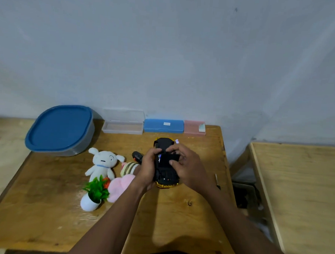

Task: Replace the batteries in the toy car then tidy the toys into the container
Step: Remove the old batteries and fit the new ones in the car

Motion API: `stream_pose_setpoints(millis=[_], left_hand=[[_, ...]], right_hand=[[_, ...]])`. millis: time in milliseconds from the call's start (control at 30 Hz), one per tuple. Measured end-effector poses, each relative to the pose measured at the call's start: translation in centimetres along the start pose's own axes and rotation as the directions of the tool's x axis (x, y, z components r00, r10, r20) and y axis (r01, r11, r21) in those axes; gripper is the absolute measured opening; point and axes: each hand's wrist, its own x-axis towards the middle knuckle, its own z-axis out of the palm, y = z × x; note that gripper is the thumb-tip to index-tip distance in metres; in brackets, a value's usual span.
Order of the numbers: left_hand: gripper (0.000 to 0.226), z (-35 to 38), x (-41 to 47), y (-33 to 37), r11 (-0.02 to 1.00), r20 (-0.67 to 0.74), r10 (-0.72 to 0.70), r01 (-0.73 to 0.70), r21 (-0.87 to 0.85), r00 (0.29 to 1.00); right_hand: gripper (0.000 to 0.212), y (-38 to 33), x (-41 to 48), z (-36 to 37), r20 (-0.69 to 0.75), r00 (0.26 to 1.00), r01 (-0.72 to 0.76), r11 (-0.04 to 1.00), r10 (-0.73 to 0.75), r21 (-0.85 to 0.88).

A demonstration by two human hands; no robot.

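Note:
The toy car (164,146), yellow-gold with a black underside, is held upside down above the middle of the wooden table (177,214). My left hand (148,169) grips its left side. My right hand (188,166) grips its right side, fingers curled over a black cover piece at the open battery bay. A battery (177,141) lies just beyond the car. The grey container with a blue lid (59,130) stands shut at the back left. A white plush dog (102,163), a pink plush (119,186) and a small potted plant toy (95,194) lie left of my hands.
A clear open case (123,124), a blue case (163,125) and a pink case (194,127) line the wall. A black and orange object (137,156) lies behind my left hand. A thin screwdriver (216,180) rests near the table's right edge. Another table (298,201) stands to the right.

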Motion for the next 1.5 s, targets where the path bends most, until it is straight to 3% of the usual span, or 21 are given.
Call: stream_pose_setpoints(millis=[100,233,400,600,700,967,1233,1500], left_hand=[[0.063,-0.1,0.6,0.1,0.999,-0.059,-0.007,0.010,0.044,0.998],[0.039,-1.0,0.8,-0.4,0.998,-0.092,-0.027,0.032,0.056,0.995],[0.070,-2.4,0.9,-1.7,0.992,-0.124,-0.115,0.120,0.031,0.986],[0.073,-3.5,0.4,-3.5,0.986,-0.130,-0.162,0.166,0.020,0.978],[0.074,-3.9,0.3,-4.1,0.980,-0.118,-0.195,0.199,0.027,0.974],[0.044,-4.0,0.2,-4.8,0.983,-0.064,-0.181,0.183,0.031,0.981],[0.042,-2.2,0.2,-3.5,0.992,-0.051,-0.102,0.098,-0.078,0.993],[0.038,1.2,-0.4,-1.9,0.991,-0.063,0.127,-0.130,-0.044,0.990]], right_hand=[[0.042,0.1,0.7,-0.5,-0.168,0.982,-0.066,0.991,0.085,0.114],[0.039,1.4,1.3,-1.3,-0.280,0.920,-0.213,0.950,0.274,0.229],[0.036,5.9,0.5,0.0,-0.219,0.859,-0.442,0.886,0.463,0.138],[0.034,8.6,-0.9,2.5,-0.254,0.806,-0.566,0.822,0.535,-0.062],[0.035,9.3,-1.3,3.1,-0.266,0.813,-0.560,0.820,0.518,-0.116],[0.038,9.2,-2.7,3.7,-0.302,0.901,-0.412,0.833,0.311,-0.369],[0.024,3.5,-1.6,2.7,-0.379,0.893,-0.303,0.947,0.243,-0.106],[0.029,0.1,-0.5,2.2,-0.414,0.899,-0.228,0.960,0.144,-0.162]])
